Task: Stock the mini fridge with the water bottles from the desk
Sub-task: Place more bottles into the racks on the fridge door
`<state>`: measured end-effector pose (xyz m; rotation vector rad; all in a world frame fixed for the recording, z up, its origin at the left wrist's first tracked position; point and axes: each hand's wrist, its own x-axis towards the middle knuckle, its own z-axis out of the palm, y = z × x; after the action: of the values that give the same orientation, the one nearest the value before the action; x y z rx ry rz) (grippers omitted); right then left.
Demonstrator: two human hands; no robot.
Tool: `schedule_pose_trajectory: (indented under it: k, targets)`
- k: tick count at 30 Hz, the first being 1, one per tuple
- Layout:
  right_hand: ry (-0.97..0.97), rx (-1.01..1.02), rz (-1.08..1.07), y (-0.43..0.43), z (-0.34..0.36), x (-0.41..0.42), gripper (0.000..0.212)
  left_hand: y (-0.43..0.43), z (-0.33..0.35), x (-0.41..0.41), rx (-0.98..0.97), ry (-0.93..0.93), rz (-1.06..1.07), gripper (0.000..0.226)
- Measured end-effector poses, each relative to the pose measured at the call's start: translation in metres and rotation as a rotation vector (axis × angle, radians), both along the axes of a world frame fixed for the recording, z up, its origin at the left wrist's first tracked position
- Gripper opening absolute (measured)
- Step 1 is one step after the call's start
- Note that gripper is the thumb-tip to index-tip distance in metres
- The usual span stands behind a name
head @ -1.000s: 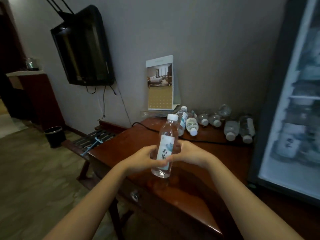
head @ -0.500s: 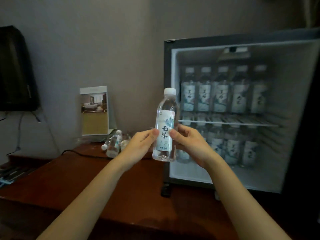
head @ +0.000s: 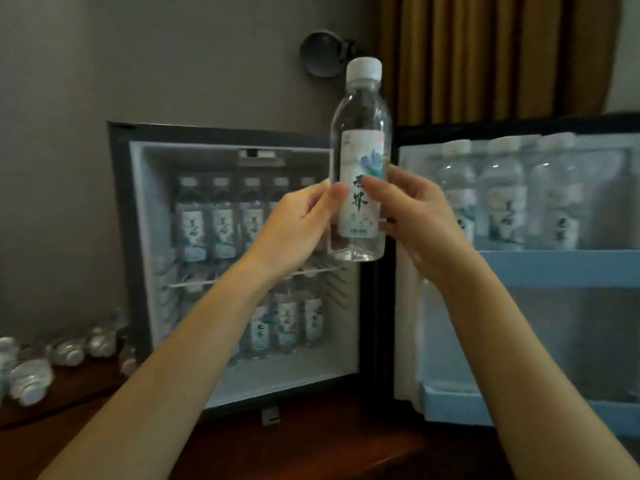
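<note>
Clear bottle (head: pixel 362 140) between 2 curled hands (head: pixel 294 230) (head: pixel 419 216)

Raised left hand (head: pixel 298 230) and right hand (head: pixel 417 216) pinch.

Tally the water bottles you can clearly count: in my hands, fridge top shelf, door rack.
Held bottle: 1
Top-shelf bottles: 5
Door-rack bottles: 3
Total: 9
Not counted: lower-shelf bottles and desk bottles, too hidden or blurred.

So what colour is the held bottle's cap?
White cap on the water bottle; head view.
</note>
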<state>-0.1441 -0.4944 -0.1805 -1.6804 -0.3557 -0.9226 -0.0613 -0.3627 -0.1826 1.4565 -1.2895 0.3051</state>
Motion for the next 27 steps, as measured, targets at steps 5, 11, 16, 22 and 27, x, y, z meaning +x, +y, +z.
schedule_pose_trajectory:
  k: [5, 11, 16, 22, 27]
  targets:
    - [-0.023, -0.048, -0.158, -0.058, 0.016, -0.056, 0.028, -0.076, 0.016, -0.030, -0.007, -0.009, -0.189, 0.035]
    - [0.001, -0.153, -0.304, -0.115, 0.024, -0.109, 0.039, -0.151, 0.024, -0.062, -0.010, -0.109, -0.266, 0.036]
    - [-0.096, -0.172, -0.517, -0.162, 0.031, -0.144, 0.043, -0.204, 0.048, -0.089, 0.023, -0.320, -0.233, 0.036]
    - [-0.112, -0.045, -0.593, -0.219, 0.025, -0.158, 0.045, -0.247, 0.077, -0.112, -0.088, -0.558, 0.078, 0.038]
    - [-0.005, -0.036, -0.574, -0.244, 0.010, -0.147, 0.044, -0.273, 0.077, -0.109, -0.033, -0.650, 0.325, 0.042]
